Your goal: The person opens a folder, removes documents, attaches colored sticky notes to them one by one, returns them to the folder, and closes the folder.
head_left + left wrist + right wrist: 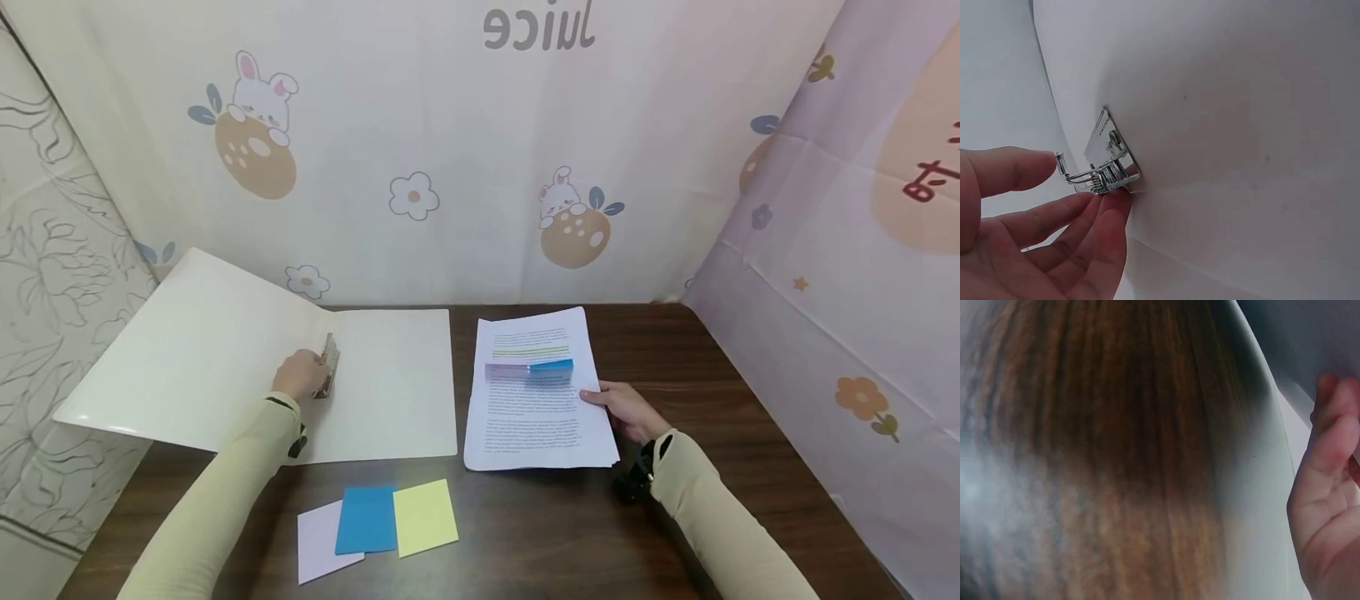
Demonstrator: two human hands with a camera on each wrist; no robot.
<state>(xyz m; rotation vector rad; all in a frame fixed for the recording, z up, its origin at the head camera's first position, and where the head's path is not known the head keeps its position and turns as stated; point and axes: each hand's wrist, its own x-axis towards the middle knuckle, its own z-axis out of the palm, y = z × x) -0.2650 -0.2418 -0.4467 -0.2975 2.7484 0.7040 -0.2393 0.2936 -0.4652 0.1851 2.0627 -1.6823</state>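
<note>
A white folder (397,392) lies opened flat on the left, its left cover (195,350) tilted up towards the wall. At its spine my left hand (302,373) pinches the metal clip (327,367). In the left wrist view the thumb (1019,167) meets the lever of the spring clip (1110,156), and the other fingers curl beneath it. My right hand (626,408) grips the right edge of a stack of printed paper (536,425), thumb on top. Green highlighted lines cross the top sheet, with a purple sticky note (507,372) and a blue sticky note (551,369) below them.
In front of the folder lie a purple pad (322,542), a blue pad (367,521) and a yellow pad (425,518), side by side with edges overlapping. The dark wooden table (540,533) ends at patterned cloth walls (465,150) at the back and sides.
</note>
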